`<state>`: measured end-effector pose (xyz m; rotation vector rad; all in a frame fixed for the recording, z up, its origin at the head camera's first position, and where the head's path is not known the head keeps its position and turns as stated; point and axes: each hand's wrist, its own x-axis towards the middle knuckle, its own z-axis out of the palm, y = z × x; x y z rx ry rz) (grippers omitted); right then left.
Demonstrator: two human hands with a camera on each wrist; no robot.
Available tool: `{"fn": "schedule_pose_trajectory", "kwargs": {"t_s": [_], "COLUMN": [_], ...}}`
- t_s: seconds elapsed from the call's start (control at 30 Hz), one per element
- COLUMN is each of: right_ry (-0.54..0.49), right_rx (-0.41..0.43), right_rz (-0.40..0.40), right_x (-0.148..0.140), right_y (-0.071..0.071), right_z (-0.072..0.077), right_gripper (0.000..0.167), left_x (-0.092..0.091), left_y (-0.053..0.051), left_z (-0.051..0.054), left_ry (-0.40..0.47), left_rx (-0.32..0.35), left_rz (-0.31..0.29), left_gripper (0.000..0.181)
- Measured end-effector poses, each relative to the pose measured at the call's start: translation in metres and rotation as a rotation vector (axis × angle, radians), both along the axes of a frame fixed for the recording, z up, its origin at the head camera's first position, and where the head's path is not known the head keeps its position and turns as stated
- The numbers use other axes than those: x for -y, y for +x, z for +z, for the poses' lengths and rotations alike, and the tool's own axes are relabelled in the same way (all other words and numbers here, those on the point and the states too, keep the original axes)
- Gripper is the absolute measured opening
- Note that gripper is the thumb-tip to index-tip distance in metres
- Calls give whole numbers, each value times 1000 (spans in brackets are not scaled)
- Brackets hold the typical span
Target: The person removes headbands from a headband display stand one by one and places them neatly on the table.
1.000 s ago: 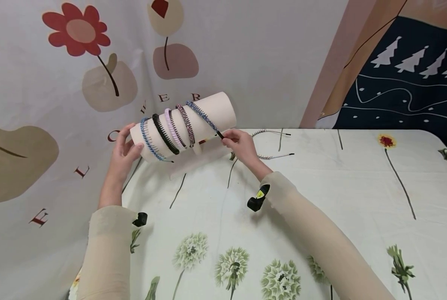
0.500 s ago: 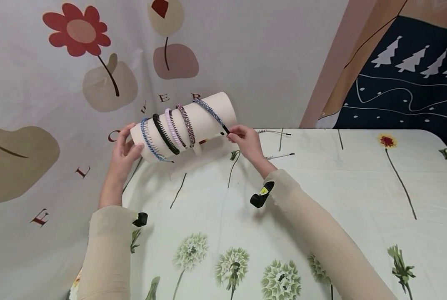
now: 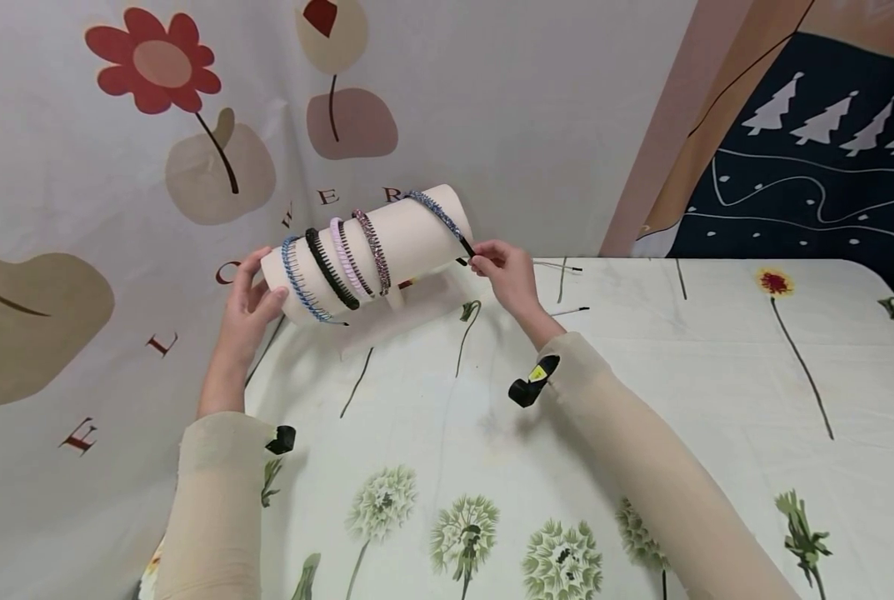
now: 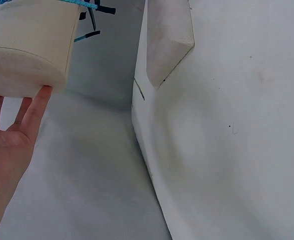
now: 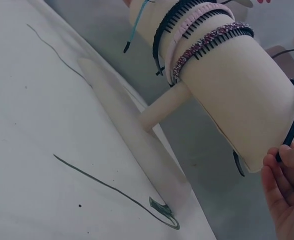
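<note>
My right hand (image 3: 512, 282) pinches the black end of a glittery dark-blue headband (image 3: 437, 212), which hangs over the right end of a cream cylindrical headband stand (image 3: 414, 236). In the right wrist view, thumb and fingertips hold that tip beside the cylinder's rim. My left hand (image 3: 247, 307) rests on the stand's left end, its fingers spread and fairly straight; the left wrist view shows fingertips (image 4: 42, 95) touching the lower rim. Between the hands sit toothed headbands: a blue one (image 3: 297, 283), a black one (image 3: 327, 271), a lilac one (image 3: 342, 254) and a multicoloured glittery one (image 3: 375, 254).
Another thin headband (image 3: 566, 267) lies on the table behind my right hand, partly hidden. The stand's post (image 5: 164, 106) rises from a flat base (image 5: 136, 140) on the flower-printed tablecloth (image 3: 432, 425). A printed fabric backdrop (image 3: 536, 125) hangs close behind the stand.
My right hand has moved right, sliding the dark-blue headband along the cylinder, away from the other headbands to the right rim. My left hand has stayed on the left end.
</note>
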<state>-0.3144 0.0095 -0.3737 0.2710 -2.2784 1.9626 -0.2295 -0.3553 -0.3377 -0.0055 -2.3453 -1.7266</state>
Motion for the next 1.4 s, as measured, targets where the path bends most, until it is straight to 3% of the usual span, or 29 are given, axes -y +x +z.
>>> {"fn": "schedule_pose_trajectory", "kwargs": {"t_s": [0.23,0.63,1.23,1.4], "right_ry": [-38,-58,-5,14], "right_rx": [43,53,-4,-15], "right_rz": [-12,-93,-113,-112], "right_x": [-7,-18,-49,-57], "right_y": [-3,-4,2,5], "right_z": [3,6,-3,-3], "right_gripper": [19,22,22,23], "left_x": [3,4,4,1], "left_y": [0,1,-1,3], "left_z": [-4,-5,-5,-1], "left_ry": [43,44,40,51], "left_rx": [-58,-58,-62,-56], "left_rz": [-59,-63,-67,-65], "left_gripper": [61,60,61,60]}}
